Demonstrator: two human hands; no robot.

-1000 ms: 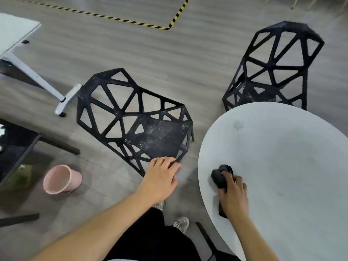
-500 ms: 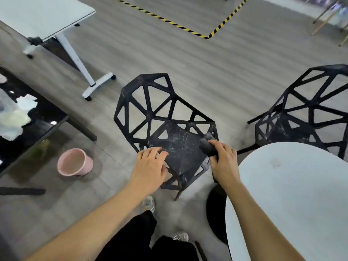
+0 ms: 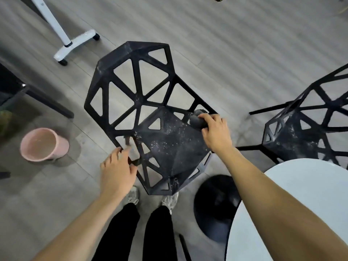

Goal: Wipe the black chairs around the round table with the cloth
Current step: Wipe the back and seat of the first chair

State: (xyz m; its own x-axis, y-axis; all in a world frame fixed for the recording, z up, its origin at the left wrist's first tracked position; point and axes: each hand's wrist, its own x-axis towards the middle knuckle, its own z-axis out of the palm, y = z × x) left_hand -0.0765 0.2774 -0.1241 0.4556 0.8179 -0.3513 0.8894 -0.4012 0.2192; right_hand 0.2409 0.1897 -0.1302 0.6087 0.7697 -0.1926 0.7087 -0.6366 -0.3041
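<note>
Fingers of right hand are clamped on dark bunched cloth at black lattice chair seat; left hand fingers are curled round its front-left strut

Two bare forearms reach into the frame from the bottom edge, with no sleeves showing, ending in the bare left hand and bare right hand. At lower centre are plain black trouser legs above pale grey-white laced trainers.
</note>
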